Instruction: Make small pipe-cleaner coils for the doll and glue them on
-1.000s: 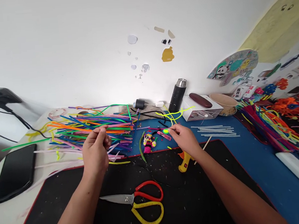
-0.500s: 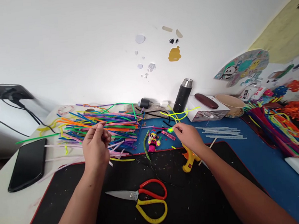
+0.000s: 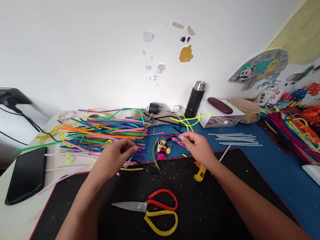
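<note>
Lying on the black mat nearest the viewer, scissors point their blades left, handles toward the right; mat surface shows on both sides of them, between the two forearms, and a red border edges it; farther in, the left hand hangs over the mat's far edge, thumb and forefinger drawn toward each other, though I cannot tell whether they grip anything; the right hand has its fingertips bent together, and I cannot tell whether they grasp something or touch the slim pink object just beside them; a yellow tool shows below the right wrist, partly hidden by it.

A gap parts the hands, with a small colorful figure in it, just past the mat's edge, a green strip close on its left; beyond the left hand spreads the pile of fuzzy stems, the nearest things to that hand; right of the right hand, pale sticks lie on the blue surface; farthest back, a black flask and a white box stand near the wall.
</note>
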A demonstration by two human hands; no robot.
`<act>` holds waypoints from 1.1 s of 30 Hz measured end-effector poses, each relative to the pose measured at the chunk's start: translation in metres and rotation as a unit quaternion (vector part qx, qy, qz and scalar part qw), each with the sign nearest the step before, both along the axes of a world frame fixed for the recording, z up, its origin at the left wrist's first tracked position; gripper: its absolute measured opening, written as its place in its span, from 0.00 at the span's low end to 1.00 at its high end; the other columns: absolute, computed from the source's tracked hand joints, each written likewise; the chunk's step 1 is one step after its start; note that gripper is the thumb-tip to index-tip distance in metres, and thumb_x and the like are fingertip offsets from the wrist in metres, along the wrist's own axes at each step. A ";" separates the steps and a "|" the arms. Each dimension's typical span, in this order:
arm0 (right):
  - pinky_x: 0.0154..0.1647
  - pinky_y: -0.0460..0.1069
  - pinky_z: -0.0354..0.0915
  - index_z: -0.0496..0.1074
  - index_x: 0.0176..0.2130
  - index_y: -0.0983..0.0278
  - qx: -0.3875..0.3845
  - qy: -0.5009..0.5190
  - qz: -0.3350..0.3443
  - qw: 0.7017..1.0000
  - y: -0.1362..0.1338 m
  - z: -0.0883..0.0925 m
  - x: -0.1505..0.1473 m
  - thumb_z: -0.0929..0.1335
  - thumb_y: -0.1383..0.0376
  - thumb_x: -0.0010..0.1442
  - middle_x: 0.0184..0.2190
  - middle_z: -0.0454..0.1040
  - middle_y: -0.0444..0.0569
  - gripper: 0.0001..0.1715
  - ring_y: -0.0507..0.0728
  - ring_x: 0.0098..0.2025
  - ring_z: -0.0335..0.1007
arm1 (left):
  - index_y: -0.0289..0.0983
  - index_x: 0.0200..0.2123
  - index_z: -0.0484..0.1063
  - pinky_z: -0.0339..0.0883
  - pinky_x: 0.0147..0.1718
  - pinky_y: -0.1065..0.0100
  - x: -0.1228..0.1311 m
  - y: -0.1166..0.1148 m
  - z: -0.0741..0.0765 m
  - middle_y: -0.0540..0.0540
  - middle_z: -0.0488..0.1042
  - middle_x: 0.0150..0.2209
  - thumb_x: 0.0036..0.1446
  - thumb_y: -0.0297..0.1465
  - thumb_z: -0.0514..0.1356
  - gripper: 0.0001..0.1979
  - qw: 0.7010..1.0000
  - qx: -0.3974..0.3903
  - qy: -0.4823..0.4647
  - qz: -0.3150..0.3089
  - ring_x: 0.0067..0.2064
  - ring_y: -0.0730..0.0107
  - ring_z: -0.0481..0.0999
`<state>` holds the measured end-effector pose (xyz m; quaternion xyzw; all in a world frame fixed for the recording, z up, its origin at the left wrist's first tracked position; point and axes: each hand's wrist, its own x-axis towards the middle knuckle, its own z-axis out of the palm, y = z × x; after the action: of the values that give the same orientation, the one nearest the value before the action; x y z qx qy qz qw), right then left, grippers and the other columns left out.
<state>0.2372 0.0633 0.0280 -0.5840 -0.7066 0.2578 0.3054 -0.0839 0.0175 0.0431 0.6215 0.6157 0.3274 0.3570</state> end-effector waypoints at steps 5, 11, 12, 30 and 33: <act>0.32 0.49 0.63 0.83 0.43 0.61 -0.031 0.112 0.073 0.991 -0.044 -0.002 -0.033 0.68 0.55 0.70 0.31 0.82 0.48 0.17 0.56 0.31 0.73 | 0.43 0.35 0.82 0.56 0.28 0.66 -0.006 -0.008 0.005 0.50 0.76 0.27 0.58 0.44 0.61 0.14 0.971 -0.091 0.171 -0.141 0.29 0.61 0.73; 0.31 0.47 0.62 0.83 0.43 0.61 -0.037 0.111 0.140 0.983 -0.079 -0.010 -0.060 0.68 0.61 0.71 0.28 0.80 0.45 0.13 0.53 0.27 0.70 | 0.45 0.37 0.82 0.55 0.30 0.65 0.000 -0.015 0.001 0.50 0.79 0.30 0.54 0.38 0.64 0.08 0.938 -0.118 0.275 -0.172 0.32 0.59 0.76; 0.30 0.47 0.61 0.83 0.44 0.62 -0.038 0.111 0.146 0.982 -0.082 -0.011 -0.062 0.68 0.62 0.71 0.27 0.79 0.44 0.13 0.53 0.26 0.69 | 0.45 0.36 0.81 0.54 0.30 0.65 0.002 -0.015 -0.001 0.50 0.79 0.30 0.54 0.37 0.64 0.07 0.934 -0.116 0.288 -0.177 0.32 0.59 0.76; 0.29 0.47 0.60 0.84 0.44 0.61 -0.052 0.122 0.158 0.978 -0.091 -0.017 -0.062 0.68 0.63 0.70 0.27 0.79 0.43 0.12 0.52 0.25 0.67 | 0.42 0.32 0.76 0.63 0.31 0.67 0.016 -0.012 0.010 0.49 0.76 0.29 0.59 0.50 0.62 0.18 0.998 0.008 0.021 -0.065 0.32 0.62 0.73; 0.29 0.46 0.61 0.84 0.44 0.61 -0.062 0.154 0.150 0.975 -0.089 -0.019 -0.066 0.68 0.63 0.69 0.31 0.82 0.45 0.12 0.52 0.27 0.68 | 0.40 0.33 0.75 0.66 0.33 0.66 0.027 -0.010 0.011 0.48 0.77 0.31 0.57 0.51 0.66 0.19 0.996 0.008 -0.078 -0.040 0.34 0.62 0.74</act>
<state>0.1711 -0.0258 0.0094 -0.4424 -0.7131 0.4307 0.3320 -0.0568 0.0079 0.0539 0.6212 0.5580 0.3653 0.4114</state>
